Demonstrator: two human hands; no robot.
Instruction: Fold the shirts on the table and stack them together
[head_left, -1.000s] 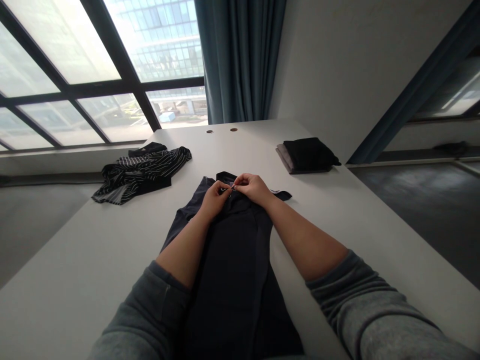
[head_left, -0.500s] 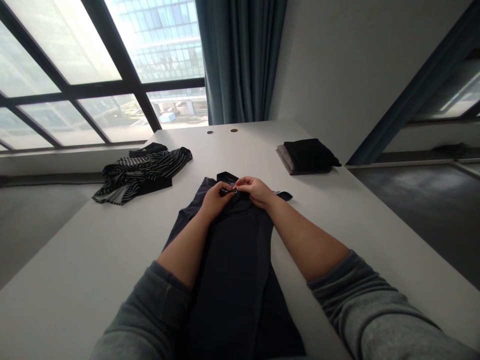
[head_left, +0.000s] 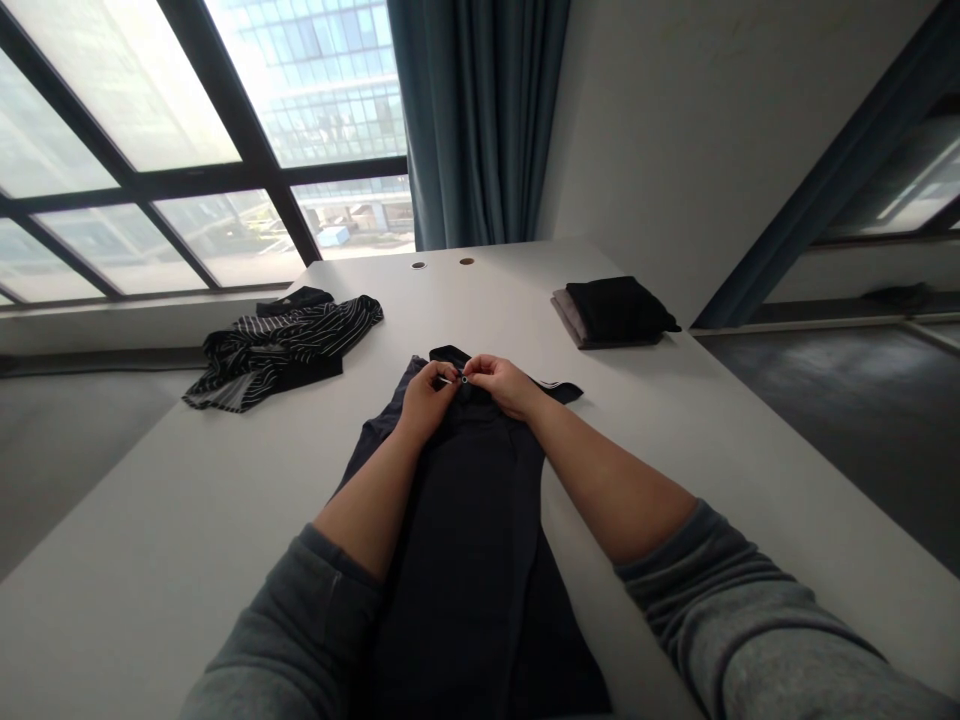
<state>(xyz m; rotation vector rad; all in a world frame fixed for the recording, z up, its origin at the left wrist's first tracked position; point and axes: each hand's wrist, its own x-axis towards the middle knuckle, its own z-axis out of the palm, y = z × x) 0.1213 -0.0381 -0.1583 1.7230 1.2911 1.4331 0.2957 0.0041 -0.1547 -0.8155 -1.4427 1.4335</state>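
Observation:
A dark navy garment (head_left: 469, 520) lies lengthwise on the white table (head_left: 225, 520), its near end running out of the bottom of the view. At its far end my left hand (head_left: 429, 398) pinches the dark fabric between thumb and fingers. Close beside it, my right hand (head_left: 501, 384) grips the same part of the garment, fingertips almost touching those of the left. A small round ring-like fastener (head_left: 464, 380) shows between the fingertips. Dark cloth with a white-striped edge (head_left: 562, 389) sticks out to the right beyond my right hand.
Black-and-white striped clothing (head_left: 289, 345) lies crumpled at the table's left edge. A folded stack (head_left: 619, 312), black over grey-brown, sits at the back right. Two round holes are in the table's far part. Behind stand a window and a blue curtain (head_left: 480, 120).
Both hands have shifted very slightly left at the garment's far end, still pinching it. The clothing on both sides lies as before.

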